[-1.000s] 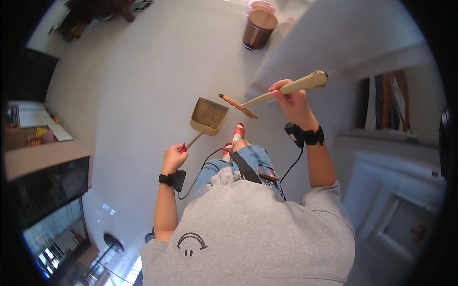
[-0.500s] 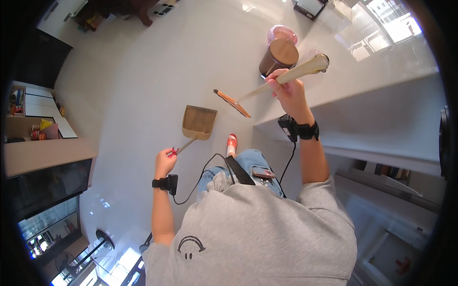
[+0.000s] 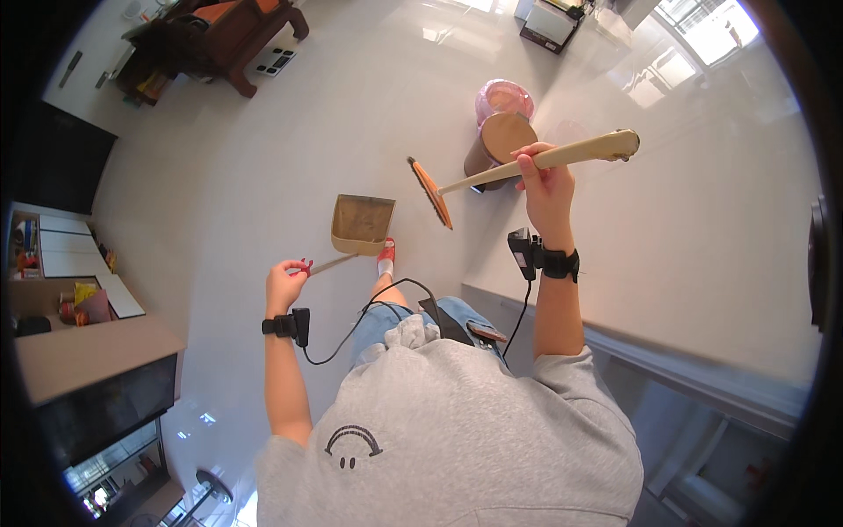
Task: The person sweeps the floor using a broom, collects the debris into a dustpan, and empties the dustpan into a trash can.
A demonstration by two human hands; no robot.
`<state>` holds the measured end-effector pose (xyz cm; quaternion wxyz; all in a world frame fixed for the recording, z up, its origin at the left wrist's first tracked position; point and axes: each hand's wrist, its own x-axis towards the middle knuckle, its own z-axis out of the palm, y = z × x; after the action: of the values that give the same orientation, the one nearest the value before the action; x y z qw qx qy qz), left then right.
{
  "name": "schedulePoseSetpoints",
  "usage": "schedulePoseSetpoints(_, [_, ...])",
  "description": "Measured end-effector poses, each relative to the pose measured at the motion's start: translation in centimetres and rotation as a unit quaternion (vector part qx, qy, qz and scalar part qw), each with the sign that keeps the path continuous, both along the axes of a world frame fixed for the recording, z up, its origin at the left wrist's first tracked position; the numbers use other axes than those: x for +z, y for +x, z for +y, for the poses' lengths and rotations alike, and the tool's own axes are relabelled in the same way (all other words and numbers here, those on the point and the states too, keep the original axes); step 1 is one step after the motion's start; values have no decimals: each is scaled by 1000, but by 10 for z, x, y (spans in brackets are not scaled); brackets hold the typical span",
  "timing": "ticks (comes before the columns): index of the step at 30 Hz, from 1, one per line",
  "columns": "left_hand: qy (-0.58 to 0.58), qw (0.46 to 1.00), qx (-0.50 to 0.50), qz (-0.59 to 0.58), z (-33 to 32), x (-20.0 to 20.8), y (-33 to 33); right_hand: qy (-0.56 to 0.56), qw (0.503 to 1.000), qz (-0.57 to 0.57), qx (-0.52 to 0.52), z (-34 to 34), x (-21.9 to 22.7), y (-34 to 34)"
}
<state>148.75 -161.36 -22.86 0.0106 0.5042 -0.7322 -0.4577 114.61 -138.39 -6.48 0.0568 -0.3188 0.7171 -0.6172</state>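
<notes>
My right hand (image 3: 548, 195) is wrapped round the pale handle of a broom (image 3: 571, 155). The orange broom head (image 3: 430, 193) with dark bristles is down at the floor ahead of me, right of the dustpan. In my left hand (image 3: 288, 283) is the red-topped end of a dustpan's thin handle (image 3: 332, 263). Its beige pan (image 3: 363, 226) faces away from me at floor level, apart from the broom head. A red shoe (image 3: 386, 249) of mine is beside the pan's near right corner.
A brown lidded bin (image 3: 507, 140) and a pink-lined bin (image 3: 502, 98) stand behind the broom handle. A long white counter (image 3: 685, 255) runs along my right. Wooden furniture (image 3: 230, 44) and a scale (image 3: 276, 61) are far left; open shelves (image 3: 75, 263) line the left.
The broom head has turned steeper and shifted slightly right as my right hand moved right and nearer. My left hand has moved left with the dustpan handle, and a foot has come forward beside the pan.
</notes>
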Motion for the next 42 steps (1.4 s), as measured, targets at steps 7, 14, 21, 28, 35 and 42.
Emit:
schedulePoseSetpoints(7, [-52,996,-68,13,2,35,-6,19,998,-18,-55,42,50,36])
schedulePoseSetpoints(14, [-67,992,-102,-23,2,37,-11,-28,994,-23,-103,85,94,81])
schedulePoseSetpoints(21, [-105,985,-132,-34,-2,-1,-1,-80,981,54,-168,97,84,142])
schedulePoseSetpoints(28, [-119,977,-173,-18,-23,-66,10,-111,961,115,-225,92,33,172])
schedulePoseSetpoints(35, [-119,967,-223,4,-69,-155,17,-136,930,152,-305,79,-32,197])
schedulePoseSetpoints(42, [-111,960,-252,47,-121,-242,2,-181,899,187,-353,66,-102,217])
